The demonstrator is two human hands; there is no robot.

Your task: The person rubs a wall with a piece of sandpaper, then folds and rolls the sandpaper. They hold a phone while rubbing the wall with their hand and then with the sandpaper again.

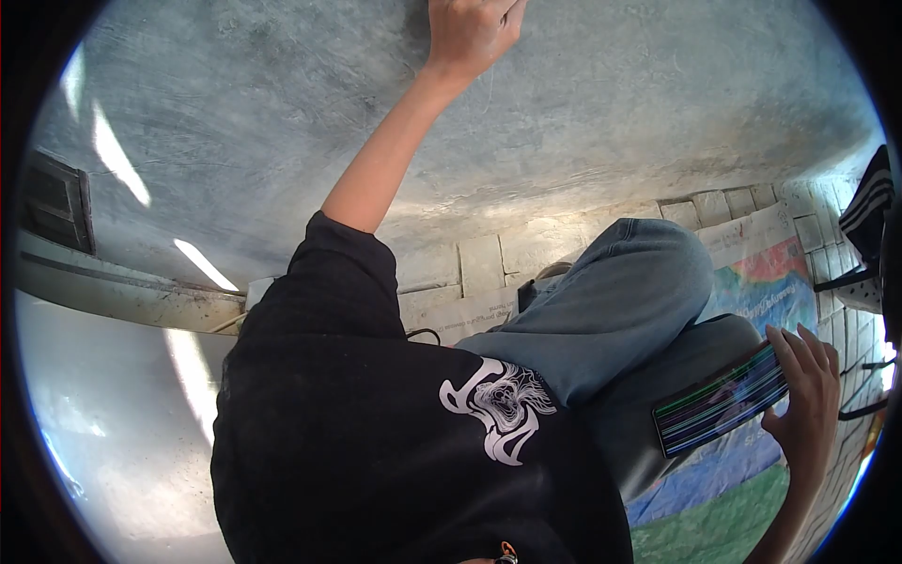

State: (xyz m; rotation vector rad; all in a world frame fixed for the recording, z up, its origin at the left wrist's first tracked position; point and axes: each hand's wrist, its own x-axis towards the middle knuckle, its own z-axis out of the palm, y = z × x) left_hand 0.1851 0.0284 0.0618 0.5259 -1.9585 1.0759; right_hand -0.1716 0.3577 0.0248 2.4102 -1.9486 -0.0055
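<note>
Hands well apart on my feed. Left hand is raised on a bare forearm to the top edge of the view, against a grey concrete surface. Its fingers are curled and partly cut off by the frame, so I cannot tell whether it grips anything.

Right hand sits low at the right edge and holds a striped device. It is a flat dark slab whose visible face is covered in thin coloured lines: green, blue, pink. Four fingers lie over its far end and the thumb is hidden behind it. No text shows on that face, only the stripes. The device is tilted, with its lower end over a dark grey pad just beside a bent knee in blue jeans.

Black shirt fills the lower middle. It carries a white emblem, a swirling figure with no letters I can make out.

Beyond the knee, a printed sheet lies against pale blocks. It shows orange and green colour fields and a line of small script, too fine to read.

Below it is a blue and green sheet. A black-and-white striped cloth hangs at the far right, with no label visible.
</note>
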